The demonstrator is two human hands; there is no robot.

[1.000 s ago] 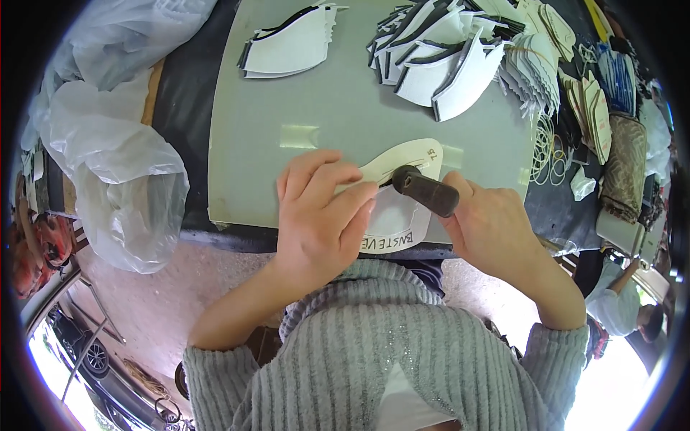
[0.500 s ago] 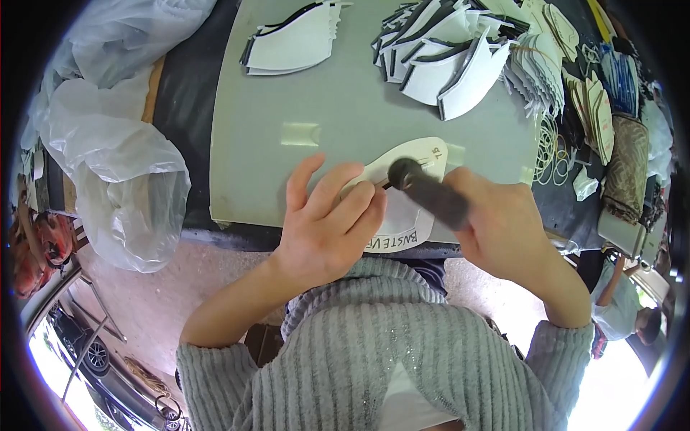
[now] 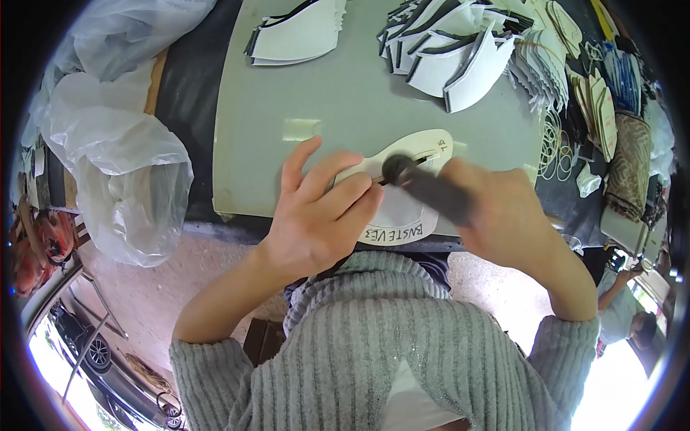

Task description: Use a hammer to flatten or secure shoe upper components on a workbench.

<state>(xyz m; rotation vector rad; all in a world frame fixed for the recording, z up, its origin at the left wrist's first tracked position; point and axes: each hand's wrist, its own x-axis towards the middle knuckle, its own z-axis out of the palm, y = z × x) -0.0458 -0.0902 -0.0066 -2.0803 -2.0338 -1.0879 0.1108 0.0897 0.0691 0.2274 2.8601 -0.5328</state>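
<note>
A cream template (image 3: 431, 140) with handwriting on it lies near the table's front edge, with a white piece (image 3: 402, 205) at its middle. My left hand (image 3: 316, 208) rests over the template's left side, fingers spread, the outer ones lifted and the fingertips pressing down. A thin dark strip (image 3: 422, 161) shows along the template's upper part. My right hand (image 3: 503, 208) is closed round the dark handle of a hammer (image 3: 438, 194). The hammer's round head is over the template beside my left fingertips. Motion blurs the hammer and right hand; whether the head touches is unclear.
Stacked white pieces with black edges (image 3: 298, 36) lie at the far left of the grey-green board (image 3: 251, 144). A larger pile (image 3: 438, 68) is at the far right, beside bundled pieces and elastic loops (image 3: 555, 147). A plastic bag (image 3: 129, 165) hangs over the table's left side.
The template has shifted slightly away from me, showing more of the dark strip. My left hand has moved slightly left. The hammer's head is a little further left and nearer the left fingertips.
</note>
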